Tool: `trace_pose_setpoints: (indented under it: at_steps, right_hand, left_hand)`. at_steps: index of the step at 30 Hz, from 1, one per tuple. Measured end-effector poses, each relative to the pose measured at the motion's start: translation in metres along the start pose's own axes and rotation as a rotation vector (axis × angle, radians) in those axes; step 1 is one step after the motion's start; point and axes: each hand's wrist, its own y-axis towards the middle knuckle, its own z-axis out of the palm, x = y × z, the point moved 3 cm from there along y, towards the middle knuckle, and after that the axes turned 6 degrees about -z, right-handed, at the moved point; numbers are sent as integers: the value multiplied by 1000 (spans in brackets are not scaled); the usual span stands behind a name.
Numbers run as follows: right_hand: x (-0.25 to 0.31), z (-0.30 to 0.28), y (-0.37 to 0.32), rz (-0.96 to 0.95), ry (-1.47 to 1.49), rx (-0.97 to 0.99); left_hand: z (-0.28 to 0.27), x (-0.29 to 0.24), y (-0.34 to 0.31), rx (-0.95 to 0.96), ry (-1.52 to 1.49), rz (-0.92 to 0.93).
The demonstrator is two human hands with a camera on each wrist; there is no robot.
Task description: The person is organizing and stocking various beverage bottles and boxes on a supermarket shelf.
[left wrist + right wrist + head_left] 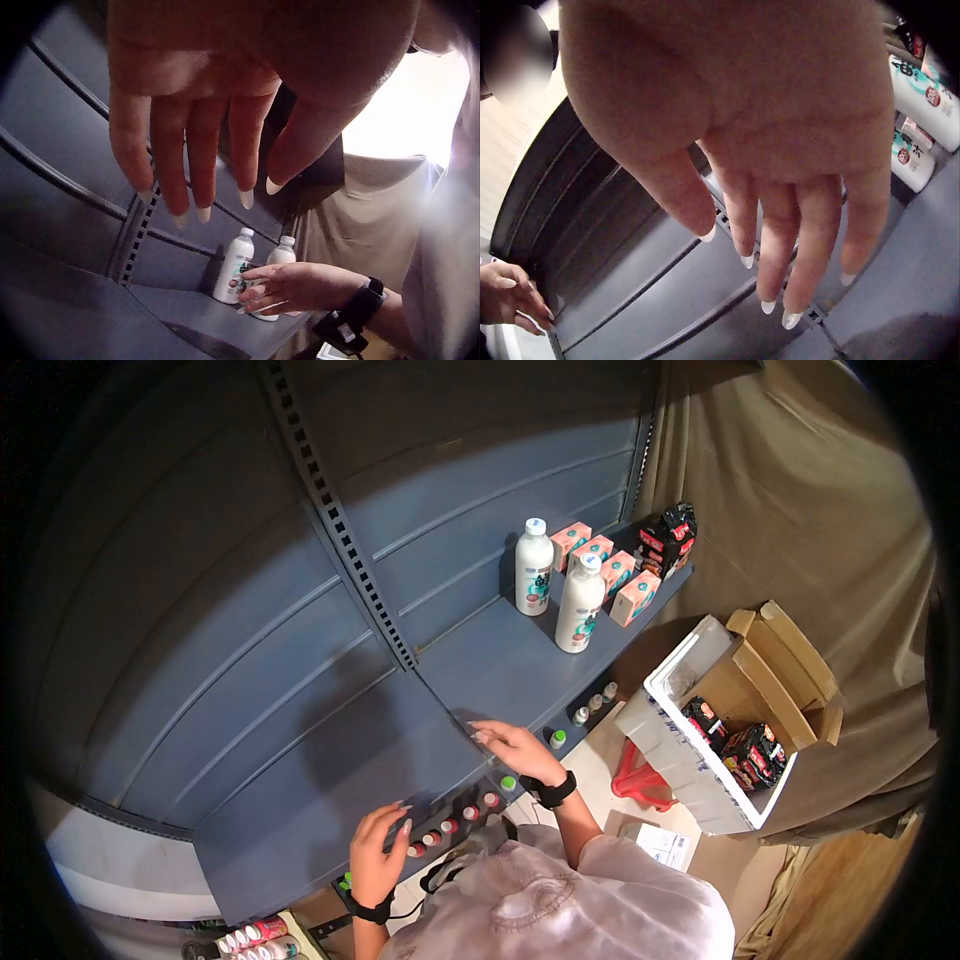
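Both hands hover near the front of a grey metal shelf (330, 780) and hold nothing. The left hand (378, 855), its fingers extended, is at the shelf's front edge on the left. Over the shelf, right of it, the right hand (518, 750) reaches with straight fingers. Beyond the right hand stand two white bottles, the rear bottle (534, 570) and the front bottle (580, 605), both upright. In the left wrist view, the right hand (307, 286) overlaps the bottles. Spread fingers (776, 255) hang down in the right wrist view.
Several pink boxes (634, 598) and a black packet (667, 542) stand at the shelf's right end. A white foam box (680, 760) with black packets and an open carton (785, 670) is at right, near a red stool (640, 778). Capped bottles (470, 813) line a lower shelf.
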Motion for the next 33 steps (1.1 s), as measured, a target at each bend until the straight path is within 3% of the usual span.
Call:
trace_pose_setpoints:
  at_steps: [18,33]
  right_hand:
    - [18,-2,-56,39,-170,226]
    - [34,-54,-148,99,-334,148]
  left_hand:
    - [-7,-16,-83,-140,-124,-185]
    - [34,-26,-124,-23,-254,-152]
